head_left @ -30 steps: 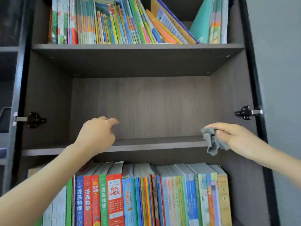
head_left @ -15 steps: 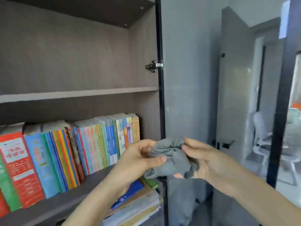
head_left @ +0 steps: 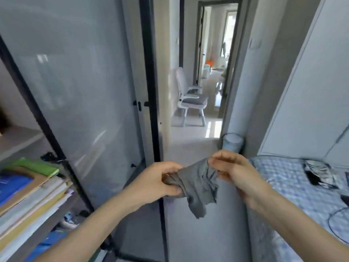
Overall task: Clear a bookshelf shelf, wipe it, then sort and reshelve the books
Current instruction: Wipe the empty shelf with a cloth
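A crumpled grey cloth (head_left: 198, 186) hangs in front of me, stretched between both hands. My left hand (head_left: 156, 181) grips its left end with curled fingers. My right hand (head_left: 234, 171) pinches its upper right corner. A stack of books (head_left: 28, 190) lies flat on a low bookshelf shelf at the far left, topped by a green one and a blue one. The bare shelf I faced a moment ago is out of view.
The bookcase's frosted glass door (head_left: 85, 91) stands open at left, black-framed. A bed with a blue checked sheet (head_left: 294, 195) fills the lower right. A white bin (head_left: 233, 142) stands on the floor ahead. A white chair (head_left: 190, 97) sits beyond the doorway.
My view has swung right, away from the bookshelf toward the doorway and bed. My left hand left the shelf and joined the right on the cloth, which now hangs unfolded between them.
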`<control>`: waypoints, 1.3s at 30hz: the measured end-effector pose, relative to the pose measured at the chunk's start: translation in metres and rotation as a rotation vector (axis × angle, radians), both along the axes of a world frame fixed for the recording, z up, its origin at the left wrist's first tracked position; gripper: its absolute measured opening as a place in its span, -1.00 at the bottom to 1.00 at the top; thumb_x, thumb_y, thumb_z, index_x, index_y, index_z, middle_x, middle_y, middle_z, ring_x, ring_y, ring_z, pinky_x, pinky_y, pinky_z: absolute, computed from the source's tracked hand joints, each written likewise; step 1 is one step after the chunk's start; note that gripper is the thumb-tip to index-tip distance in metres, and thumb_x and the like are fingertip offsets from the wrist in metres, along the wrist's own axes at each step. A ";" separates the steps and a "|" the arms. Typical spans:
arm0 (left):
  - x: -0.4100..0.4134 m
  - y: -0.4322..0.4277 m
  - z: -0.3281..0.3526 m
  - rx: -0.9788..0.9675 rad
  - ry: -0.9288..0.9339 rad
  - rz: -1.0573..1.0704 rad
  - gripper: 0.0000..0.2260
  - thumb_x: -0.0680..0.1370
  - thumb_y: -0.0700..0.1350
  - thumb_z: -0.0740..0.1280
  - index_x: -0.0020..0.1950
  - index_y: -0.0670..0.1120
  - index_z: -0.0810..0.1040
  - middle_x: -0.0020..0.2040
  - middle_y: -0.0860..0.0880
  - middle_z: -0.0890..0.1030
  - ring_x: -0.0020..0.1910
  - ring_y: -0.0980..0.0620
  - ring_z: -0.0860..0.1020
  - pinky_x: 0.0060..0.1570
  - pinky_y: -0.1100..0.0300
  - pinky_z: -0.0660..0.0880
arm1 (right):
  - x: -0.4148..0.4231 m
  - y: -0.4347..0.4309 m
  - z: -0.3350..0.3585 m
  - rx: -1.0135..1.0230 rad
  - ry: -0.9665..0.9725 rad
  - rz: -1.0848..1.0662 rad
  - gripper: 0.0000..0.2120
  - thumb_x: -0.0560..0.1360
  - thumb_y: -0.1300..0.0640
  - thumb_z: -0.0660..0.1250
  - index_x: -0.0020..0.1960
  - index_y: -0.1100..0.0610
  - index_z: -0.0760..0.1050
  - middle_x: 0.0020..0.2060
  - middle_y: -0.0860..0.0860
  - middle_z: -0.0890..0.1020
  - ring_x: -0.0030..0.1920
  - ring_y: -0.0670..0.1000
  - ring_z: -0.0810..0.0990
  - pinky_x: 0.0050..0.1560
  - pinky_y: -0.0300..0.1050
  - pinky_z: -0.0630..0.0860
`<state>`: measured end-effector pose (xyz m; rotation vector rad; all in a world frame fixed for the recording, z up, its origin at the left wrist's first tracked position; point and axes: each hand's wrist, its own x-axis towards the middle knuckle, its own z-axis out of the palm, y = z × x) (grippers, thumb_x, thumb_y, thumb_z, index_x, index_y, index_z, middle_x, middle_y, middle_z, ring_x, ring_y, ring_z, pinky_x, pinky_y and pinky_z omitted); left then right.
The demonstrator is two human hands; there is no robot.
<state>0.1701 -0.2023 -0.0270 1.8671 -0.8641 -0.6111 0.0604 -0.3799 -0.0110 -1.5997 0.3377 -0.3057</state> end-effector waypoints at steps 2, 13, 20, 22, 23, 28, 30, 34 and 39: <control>0.004 -0.043 -0.023 -0.006 0.030 -0.013 -0.60 0.28 -0.33 0.45 -0.01 0.07 0.58 -0.06 0.10 0.69 0.03 0.06 0.62 0.08 0.13 0.52 | -0.008 -0.034 -0.011 0.002 -0.003 -0.108 -0.76 0.53 0.35 0.28 -0.28 0.15 0.46 -0.53 -0.14 0.48 -0.49 -0.23 0.40 -0.44 -0.43 0.34; 0.034 -0.287 -0.139 0.039 0.439 0.050 -0.33 0.01 -0.17 0.65 0.05 -0.01 0.49 0.04 -0.06 0.52 0.12 -0.07 0.46 0.05 0.10 0.44 | 0.025 -0.253 -0.090 -0.758 0.199 -0.026 -0.83 0.48 0.11 0.42 -0.28 -0.03 0.57 -0.34 -0.10 0.59 -0.22 0.00 0.60 -0.13 -0.09 0.49; 0.069 -0.355 -0.190 0.101 0.287 0.101 -0.48 0.36 -0.40 0.49 0.22 -0.04 0.46 0.21 0.01 0.49 0.10 0.30 0.48 0.08 0.52 0.36 | 0.089 -0.320 -0.139 -0.755 0.325 0.039 -0.93 0.47 0.09 0.41 -0.13 0.07 0.65 -0.45 -0.18 0.45 -0.26 -0.05 0.49 -0.19 -0.18 0.39; 0.089 -0.366 -0.201 0.166 0.195 0.057 -0.39 0.39 -0.27 0.51 0.39 -0.03 0.40 0.34 0.08 0.43 0.28 0.23 0.40 0.14 0.57 0.27 | 0.119 -0.333 -0.150 -0.670 0.351 0.108 -0.95 0.45 0.09 0.43 -0.16 0.05 0.65 -0.45 -0.16 0.50 -0.29 -0.03 0.51 -0.17 -0.14 0.46; 0.102 -0.371 -0.206 0.186 0.190 0.046 -0.34 0.40 -0.24 0.52 0.44 -0.01 0.36 0.37 0.11 0.40 0.34 0.21 0.36 0.18 0.54 0.25 | 0.136 -0.341 -0.157 -0.623 0.367 0.145 -0.96 0.45 0.10 0.44 -0.17 0.03 0.65 -0.42 -0.14 0.54 -0.29 -0.03 0.54 -0.15 -0.11 0.49; 0.178 -0.395 -0.231 0.193 0.245 -0.056 -0.46 0.36 -0.29 0.51 0.19 0.19 0.49 0.17 0.22 0.54 0.17 0.33 0.45 0.09 0.54 0.32 | 0.220 -0.374 -0.185 -0.401 0.396 0.263 -0.77 0.47 0.20 0.43 -0.29 -0.07 0.59 -0.24 0.07 0.70 -0.14 0.14 0.66 -0.02 0.08 0.59; 0.214 -0.404 -0.241 0.189 0.341 -0.039 -0.59 0.39 -0.30 0.48 0.07 0.16 0.57 0.03 0.22 0.61 0.04 0.34 0.52 0.00 0.47 0.41 | 0.258 -0.388 -0.197 -0.379 0.429 0.261 -0.79 0.49 0.21 0.40 -0.27 -0.03 0.58 -0.23 0.09 0.69 -0.14 0.15 0.66 0.00 0.06 0.57; 0.298 -0.407 -0.271 0.311 0.398 0.058 -0.90 0.46 -0.16 0.45 -0.04 -0.05 0.61 -0.10 -0.02 0.64 -0.13 0.12 0.58 -0.08 0.32 0.49 | 0.338 -0.423 -0.227 -0.204 0.541 0.113 -0.77 0.51 0.23 0.38 -0.31 0.06 0.61 -0.34 0.00 0.65 -0.22 0.05 0.59 -0.05 0.00 0.55; 0.383 -0.406 -0.320 0.386 0.398 0.226 -0.91 0.49 -0.09 0.42 -0.12 -0.10 0.60 -0.31 0.02 0.59 -0.37 0.16 0.47 -0.30 0.24 0.39 | 0.424 -0.446 -0.286 -0.048 0.668 0.078 -0.82 0.53 0.22 0.35 -0.23 0.19 0.63 -0.44 0.04 0.63 -0.46 -0.04 0.53 -0.41 -0.24 0.45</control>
